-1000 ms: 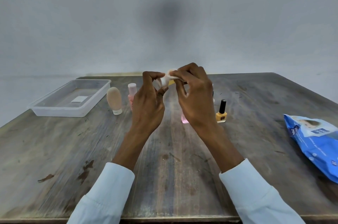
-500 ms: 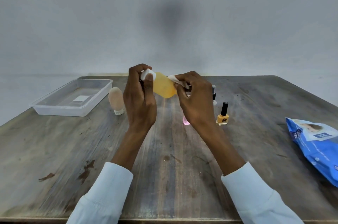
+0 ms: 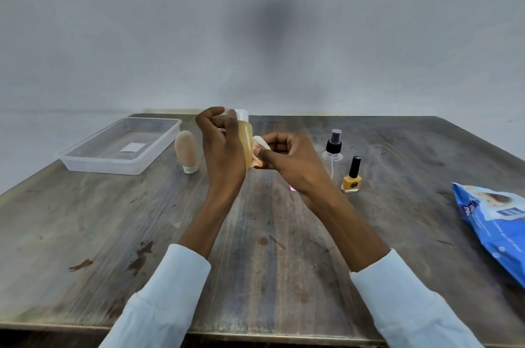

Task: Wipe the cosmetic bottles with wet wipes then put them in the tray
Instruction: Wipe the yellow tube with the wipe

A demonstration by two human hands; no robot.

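Note:
My left hand (image 3: 221,148) grips a yellow bottle (image 3: 246,138) with a white cap, upright above the table's middle. My right hand (image 3: 289,160) pinches a white wet wipe (image 3: 260,145) against the bottle's lower right side. On the table stand a beige tube (image 3: 186,150) on its cap, a clear spray bottle (image 3: 333,148) with a black top, and a yellow nail polish bottle (image 3: 351,181). A pink item (image 3: 292,189) peeks out under my right wrist, mostly hidden. The clear plastic tray (image 3: 85,161) sits at the far left.
A blue pack of wet wipes (image 3: 494,222) lies at the table's right edge. The dark wooden table (image 3: 113,234) runs back to a grey wall. My light blue sleeves cover the near edge.
The yellow bottle has turned from tilted to upright in my left hand. My right hand has slid the wipe down to the bottle's lower side.

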